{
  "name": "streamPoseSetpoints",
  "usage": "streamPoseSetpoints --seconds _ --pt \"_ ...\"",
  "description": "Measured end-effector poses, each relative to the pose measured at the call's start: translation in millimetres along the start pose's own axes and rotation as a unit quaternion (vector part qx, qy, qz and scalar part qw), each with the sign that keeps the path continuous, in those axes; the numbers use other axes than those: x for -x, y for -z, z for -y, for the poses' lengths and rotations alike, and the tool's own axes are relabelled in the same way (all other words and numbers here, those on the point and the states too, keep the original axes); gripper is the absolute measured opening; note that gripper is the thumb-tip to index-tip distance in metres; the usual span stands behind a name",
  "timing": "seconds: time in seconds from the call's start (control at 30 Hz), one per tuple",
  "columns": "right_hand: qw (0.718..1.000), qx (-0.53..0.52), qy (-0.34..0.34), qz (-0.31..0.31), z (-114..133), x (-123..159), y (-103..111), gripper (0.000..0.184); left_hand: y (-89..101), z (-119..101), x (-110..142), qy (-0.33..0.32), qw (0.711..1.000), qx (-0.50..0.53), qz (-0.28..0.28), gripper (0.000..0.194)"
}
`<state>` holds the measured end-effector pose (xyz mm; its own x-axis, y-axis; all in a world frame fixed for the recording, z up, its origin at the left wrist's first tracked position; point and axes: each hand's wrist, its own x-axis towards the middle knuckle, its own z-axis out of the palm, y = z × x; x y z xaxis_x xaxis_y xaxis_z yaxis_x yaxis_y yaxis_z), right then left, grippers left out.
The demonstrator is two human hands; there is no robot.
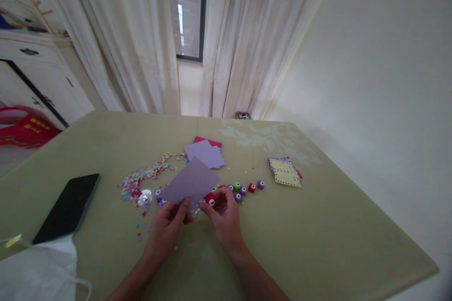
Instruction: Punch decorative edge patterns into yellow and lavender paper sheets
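My left hand pinches the lower edge of a purple paper card, which is tilted up above the table. Between the fingers of my right hand is a small red craft punch, close to the card's lower right edge; whether the paper sits inside it I cannot tell. Several more small punches in purple, green and red, such as a purple punch, lie just beyond my right hand. Behind the held card rests a stack of purple and red paper cards. Tiny paper cut-outs are scattered to the left.
At the right lies a pile of punched cards, a yellow one on top. A black phone and a white cloth-like sheet with a cord lie at the left. A clear shiny object stands by the cut-outs. Curtains and a wall border the table.
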<state>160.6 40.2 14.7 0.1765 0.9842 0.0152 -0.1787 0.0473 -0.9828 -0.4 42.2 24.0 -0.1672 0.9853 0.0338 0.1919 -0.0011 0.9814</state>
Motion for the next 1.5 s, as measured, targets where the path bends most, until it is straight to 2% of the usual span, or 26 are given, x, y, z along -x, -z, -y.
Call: streamPoseSetpoints --seconds 0.2,0.43,0.53,0.63,0.73,1.07,1.5 --pt "1.0 0.009 0.002 0.025 -0.6 0.8 -0.4 0.044 -1.7 -0.4 0.8 -0.014 1.0 -0.005 0.018 0.047" --pt "0.991 -0.097 -0.092 0.009 -4.2 -10.0 2.7 0.06 0.1 2.7 -3.4 -0.006 0.998 -0.018 0.052 0.046" --pt "0.989 -0.072 -0.121 0.051 1.3 -11.4 6.0 0.058 0.8 0.6 -4.2 0.003 0.998 -0.009 0.065 0.046" --pt "0.988 -0.05 -0.121 0.078 7.6 -9.4 8.3 0.047 1.7 -1.7 -4.1 0.006 0.997 0.006 0.075 0.046" --pt "0.99 -0.053 -0.114 0.062 10.2 -7.4 9.2 0.043 2.9 -1.2 -4.6 0.005 0.996 0.007 0.084 0.046" --pt "0.986 -0.056 -0.143 0.063 3.5 -6.7 9.3 0.047 3.0 3.1 -3.9 -0.006 0.996 -0.004 0.089 0.042" --pt "0.98 -0.071 -0.168 0.084 9.9 -0.1 5.8 0.047 1.3 0.2 -1.3 -0.026 0.995 -0.01 0.095 0.041"
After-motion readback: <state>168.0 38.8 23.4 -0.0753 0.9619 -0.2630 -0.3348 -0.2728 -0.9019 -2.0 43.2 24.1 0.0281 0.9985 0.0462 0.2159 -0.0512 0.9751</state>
